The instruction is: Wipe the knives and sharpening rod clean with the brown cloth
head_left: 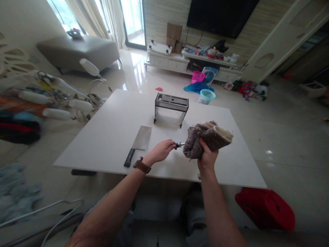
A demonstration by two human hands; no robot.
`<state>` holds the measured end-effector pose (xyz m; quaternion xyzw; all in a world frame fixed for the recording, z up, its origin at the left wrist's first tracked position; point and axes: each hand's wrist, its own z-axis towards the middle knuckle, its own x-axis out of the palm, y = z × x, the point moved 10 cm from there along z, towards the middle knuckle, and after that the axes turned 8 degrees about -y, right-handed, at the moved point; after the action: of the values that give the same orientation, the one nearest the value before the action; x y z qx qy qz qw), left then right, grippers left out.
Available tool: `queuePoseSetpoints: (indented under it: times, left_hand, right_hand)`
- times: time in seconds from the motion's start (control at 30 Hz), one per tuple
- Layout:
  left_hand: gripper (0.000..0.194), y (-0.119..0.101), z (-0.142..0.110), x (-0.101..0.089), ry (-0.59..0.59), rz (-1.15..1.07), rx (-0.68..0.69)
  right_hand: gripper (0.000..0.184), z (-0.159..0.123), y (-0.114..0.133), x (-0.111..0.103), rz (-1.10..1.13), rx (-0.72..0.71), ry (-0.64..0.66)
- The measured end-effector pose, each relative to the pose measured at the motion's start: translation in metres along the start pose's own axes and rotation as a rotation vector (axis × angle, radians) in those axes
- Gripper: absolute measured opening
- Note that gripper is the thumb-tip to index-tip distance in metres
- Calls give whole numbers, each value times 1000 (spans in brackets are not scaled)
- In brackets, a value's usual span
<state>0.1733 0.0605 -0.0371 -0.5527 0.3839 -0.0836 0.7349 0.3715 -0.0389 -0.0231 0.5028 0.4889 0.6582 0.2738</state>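
Note:
My left hand (pixel 162 150), with a brown watch strap on the wrist, is closed round the dark handle of a knife (pixel 180 144) whose blade is hidden inside a cloth. My right hand (pixel 207 157) grips that grey-brown cloth (pixel 208 136), bunched round the blade, just above the white table (pixel 108 137). A cleaver (pixel 138 143) with a black handle lies flat on the table left of my left hand. A metal knife rack (pixel 171 107) stands upright at the table's middle, behind both hands.
A red bag (pixel 267 208) sits on the floor at the right, by the table's corner. A drying rack with clothes (pixel 46 99) stands left. Pink and teal baskets (pixel 203 90) and a TV cabinet (pixel 180 61) lie beyond the table. White cables (pixel 51 212) run at lower left.

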Motion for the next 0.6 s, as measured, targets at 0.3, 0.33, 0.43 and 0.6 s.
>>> queuePoseSetpoints:
  times: [0.3, 0.33, 0.43, 0.6]
  left_hand:
    - [34, 4, -4, -8, -19, -17, -71]
    - [35, 5, -4, -7, -16, -35, -84]
    - [40, 8, -5, 0, 12, -142, -133]
    - [37, 5, -3, 16, 22, -386, -132]
  right_hand:
    - [53, 25, -8, -17, 105, 173, 1]
    - [52, 23, -11, -14, 101, 201, 24]
    - [52, 7, -15, 0, 86, 248, 97]
    - [51, -29, -27, 28, -4, 298, 277]
